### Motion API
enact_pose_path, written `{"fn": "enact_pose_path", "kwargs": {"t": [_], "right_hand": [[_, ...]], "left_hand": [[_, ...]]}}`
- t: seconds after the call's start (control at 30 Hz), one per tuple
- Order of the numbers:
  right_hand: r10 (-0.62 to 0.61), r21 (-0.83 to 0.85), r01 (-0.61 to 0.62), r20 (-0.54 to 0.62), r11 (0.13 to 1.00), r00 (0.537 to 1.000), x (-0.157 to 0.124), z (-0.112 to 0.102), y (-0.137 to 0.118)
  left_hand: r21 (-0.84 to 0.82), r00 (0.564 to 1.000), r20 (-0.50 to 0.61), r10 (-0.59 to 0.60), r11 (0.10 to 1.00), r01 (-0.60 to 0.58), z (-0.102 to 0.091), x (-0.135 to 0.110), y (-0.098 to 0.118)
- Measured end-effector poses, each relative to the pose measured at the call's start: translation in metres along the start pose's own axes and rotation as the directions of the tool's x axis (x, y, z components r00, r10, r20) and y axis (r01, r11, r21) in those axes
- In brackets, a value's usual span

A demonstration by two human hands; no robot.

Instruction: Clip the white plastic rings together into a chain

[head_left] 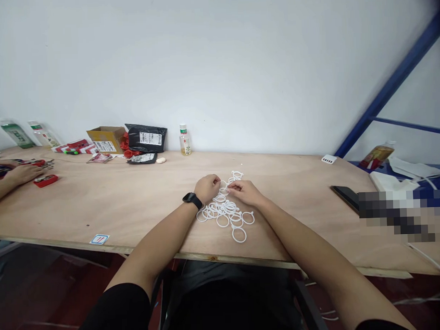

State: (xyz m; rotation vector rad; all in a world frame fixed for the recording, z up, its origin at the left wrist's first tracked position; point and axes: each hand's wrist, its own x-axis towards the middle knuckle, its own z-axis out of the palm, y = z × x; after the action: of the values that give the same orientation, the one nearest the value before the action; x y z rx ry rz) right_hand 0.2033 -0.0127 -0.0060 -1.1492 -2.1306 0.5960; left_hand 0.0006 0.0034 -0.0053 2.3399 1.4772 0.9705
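Rings, white plastic, heaped on plywood table, long axis 12-to-6, at 5 o'clock from left hand, 7 from right hand. Hands close together, both pinching at pile's top end, equally near.

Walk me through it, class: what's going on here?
A person at a plywood workbench is pinching white plastic rings with the left hand and right hand, at the top of a loose pile. Further left along the bench, a co-worker's hand is near a red object.
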Motion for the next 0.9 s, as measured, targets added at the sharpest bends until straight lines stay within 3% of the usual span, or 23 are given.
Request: {"fn": "enact_pose_path", "kwargs": {"t": [0.13,0.3,0.53,0.9], "right_hand": [[-0.010,-0.021,0.009,-0.028,1.000,1.000,0.001,0.003,0.001],[-0.010,0.063,0.011,-0.008,0.998,1.000,0.000,0.002,0.004],[-0.012,0.124,0.009,0.028,0.992,1.000,-0.002,0.000,0.001],[0.048,0.087,-0.044,-0.035,0.995,0.998,-0.001,0.001,0.004]], "left_hand": [[-0.007,0.991,0.017,0.131,0.991,-0.131,0.000,-0.003,0.005],[-0.085,0.975,0.046,0.219,0.973,-0.214,-0.001,-0.004,0.007],[-0.071,0.980,0.095,0.177,0.983,-0.171,-0.001,-0.004,0.009],[-0.125,0.956,0.130,0.261,0.961,-0.245,0.003,-0.006,0.012]]}}
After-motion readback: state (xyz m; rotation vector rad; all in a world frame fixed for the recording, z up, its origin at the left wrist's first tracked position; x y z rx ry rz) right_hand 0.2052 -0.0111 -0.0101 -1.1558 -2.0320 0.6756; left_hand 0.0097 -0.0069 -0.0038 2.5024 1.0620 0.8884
